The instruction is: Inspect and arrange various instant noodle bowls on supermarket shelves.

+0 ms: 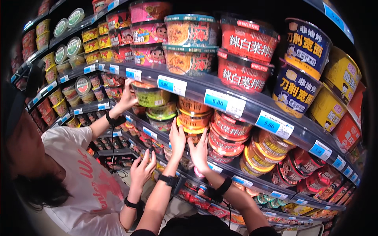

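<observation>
My left hand [177, 141] and my right hand [199, 152] reach up to the second shelf. They press on the lowest orange noodle bowl [191, 136] of a short stack, the left hand on its left side and the right hand under its front. Fingers of both hands are stretched along the bowl. More orange bowls [193, 114] sit stacked on top of it. Green-lidded bowls [161, 114] stand just to the left and red bowls [228, 133] to the right. Each of my wrists wears a black band.
A person in a white shirt [84, 185] stands close on my left, one hand [128, 96] on a green bowl [150, 94], the other hand [142, 168] near a lower shelf. Curved shelves [220, 92] with price tags carry many noodle bowls above and below.
</observation>
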### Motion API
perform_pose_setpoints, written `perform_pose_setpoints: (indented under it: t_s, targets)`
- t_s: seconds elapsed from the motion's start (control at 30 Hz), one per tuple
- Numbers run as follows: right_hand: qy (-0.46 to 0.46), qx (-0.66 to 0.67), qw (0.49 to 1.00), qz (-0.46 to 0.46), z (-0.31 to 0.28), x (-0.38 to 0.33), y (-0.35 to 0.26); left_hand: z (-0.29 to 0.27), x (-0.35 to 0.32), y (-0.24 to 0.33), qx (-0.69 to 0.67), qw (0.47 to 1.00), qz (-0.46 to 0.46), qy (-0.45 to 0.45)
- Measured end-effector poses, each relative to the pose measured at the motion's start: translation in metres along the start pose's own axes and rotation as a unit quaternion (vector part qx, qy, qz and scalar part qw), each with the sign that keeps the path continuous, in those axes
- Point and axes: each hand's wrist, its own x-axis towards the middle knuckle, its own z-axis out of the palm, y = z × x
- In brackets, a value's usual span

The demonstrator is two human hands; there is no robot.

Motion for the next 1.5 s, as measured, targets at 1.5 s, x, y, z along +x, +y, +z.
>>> perform_pose_setpoints:
  t_s: [1.5]
  targets:
    - [-0.167, 0.167, 0.946, 0.221, -0.334, -0.334, 0.090, -0.142, -0.262, 0.104, -0.004, 0.975, 0.111, -0.192]
